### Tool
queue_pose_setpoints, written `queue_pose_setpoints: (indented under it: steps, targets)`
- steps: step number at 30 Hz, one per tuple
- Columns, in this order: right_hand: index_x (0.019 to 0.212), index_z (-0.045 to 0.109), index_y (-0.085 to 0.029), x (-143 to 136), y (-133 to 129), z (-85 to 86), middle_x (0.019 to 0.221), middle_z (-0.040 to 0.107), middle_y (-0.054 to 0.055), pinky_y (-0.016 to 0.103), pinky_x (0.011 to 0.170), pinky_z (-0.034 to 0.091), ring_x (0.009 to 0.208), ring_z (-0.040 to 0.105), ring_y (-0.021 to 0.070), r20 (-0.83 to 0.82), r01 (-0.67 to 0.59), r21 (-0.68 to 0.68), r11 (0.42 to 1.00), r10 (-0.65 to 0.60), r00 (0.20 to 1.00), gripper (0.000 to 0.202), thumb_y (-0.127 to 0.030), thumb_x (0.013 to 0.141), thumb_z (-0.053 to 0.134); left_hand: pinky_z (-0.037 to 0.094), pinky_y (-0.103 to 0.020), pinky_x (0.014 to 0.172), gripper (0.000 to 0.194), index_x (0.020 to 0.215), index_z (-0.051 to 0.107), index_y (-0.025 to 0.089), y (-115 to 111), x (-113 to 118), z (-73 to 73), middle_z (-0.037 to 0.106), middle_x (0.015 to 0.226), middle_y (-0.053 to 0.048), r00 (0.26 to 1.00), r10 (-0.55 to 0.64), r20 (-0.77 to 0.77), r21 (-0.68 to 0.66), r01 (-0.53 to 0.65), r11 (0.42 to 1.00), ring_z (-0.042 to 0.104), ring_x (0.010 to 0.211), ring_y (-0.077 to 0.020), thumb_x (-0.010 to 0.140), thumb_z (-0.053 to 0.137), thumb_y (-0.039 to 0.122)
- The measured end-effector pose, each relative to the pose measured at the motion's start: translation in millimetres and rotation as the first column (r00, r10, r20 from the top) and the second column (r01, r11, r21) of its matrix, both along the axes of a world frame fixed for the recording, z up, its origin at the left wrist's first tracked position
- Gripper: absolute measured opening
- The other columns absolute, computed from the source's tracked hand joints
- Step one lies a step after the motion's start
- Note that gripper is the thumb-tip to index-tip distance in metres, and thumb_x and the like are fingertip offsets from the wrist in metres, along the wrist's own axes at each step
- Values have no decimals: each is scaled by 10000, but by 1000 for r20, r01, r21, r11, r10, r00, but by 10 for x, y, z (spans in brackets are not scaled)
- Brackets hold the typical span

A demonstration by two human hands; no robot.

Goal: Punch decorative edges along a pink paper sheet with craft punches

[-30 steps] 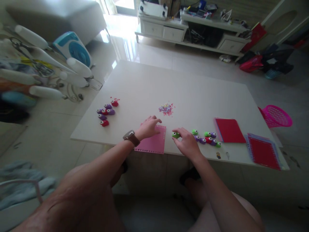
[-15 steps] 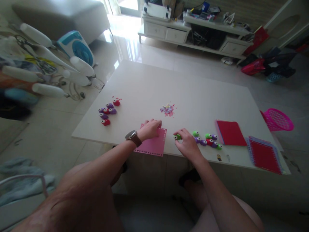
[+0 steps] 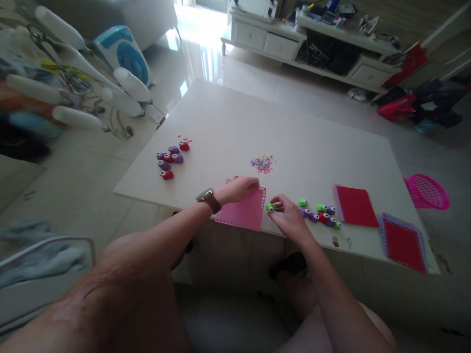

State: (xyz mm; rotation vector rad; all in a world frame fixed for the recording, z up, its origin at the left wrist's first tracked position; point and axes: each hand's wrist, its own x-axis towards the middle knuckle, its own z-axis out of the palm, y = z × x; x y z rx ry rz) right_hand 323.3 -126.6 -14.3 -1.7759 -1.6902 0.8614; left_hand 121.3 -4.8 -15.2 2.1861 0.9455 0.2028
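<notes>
My left hand [image 3: 237, 189] grips the far edge of a pink paper sheet [image 3: 245, 213] with a punched border, lying at the near edge of the white table [image 3: 228, 122]. My right hand [image 3: 289, 215] holds a small green craft punch [image 3: 271, 208] right beside the sheet's right edge. Just to the right lies a row of several green, purple and red punches [image 3: 319, 215]. A little heap of punched paper bits [image 3: 262, 163] sits beyond the sheet.
Another group of purple and red punches [image 3: 169, 159] lies at the table's left. Red paper [image 3: 355, 206] and a second stack of sheets [image 3: 403, 235] lie at the right. A pink basket [image 3: 427, 191] stands on the floor; a drying rack [image 3: 66, 88] is at the left.
My right hand has lifted the green punch off the table and brought it to the pink sheet's edge. My left hand has taken hold of the sheet.
</notes>
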Motion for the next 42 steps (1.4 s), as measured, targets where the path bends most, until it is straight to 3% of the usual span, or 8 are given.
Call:
queue_pose_setpoints:
  steps: [9,29,42]
  targets:
    - [907,586,-223,-65,14,21,928,693,27,371,811,600,864,697,193,-110,12,-31,999,-15,994,153,-262,777,658,435,-325,800,226,1014,697,199,-39,1,124,742,959,-44,999,38,0,-19,-38,999,622,856,-197,954,482,234]
    - [921,614,-219,-32,6,96,964,699,46,370,797,587,878,688,205,-65,18,-23,1000,-20,998,171,-268,765,664,427,-308,765,223,1021,673,211,-19,6,89,733,954,-25,999,53,3,-12,-53,999,600,816,-174,950,470,272]
    - [926,640,-217,-55,4,58,949,700,34,361,807,588,870,685,193,-58,-37,-15,999,36,998,134,-228,793,655,433,-318,766,238,1043,676,202,-20,9,108,734,968,-35,999,52,10,-12,-52,999,607,837,-184,944,465,252]
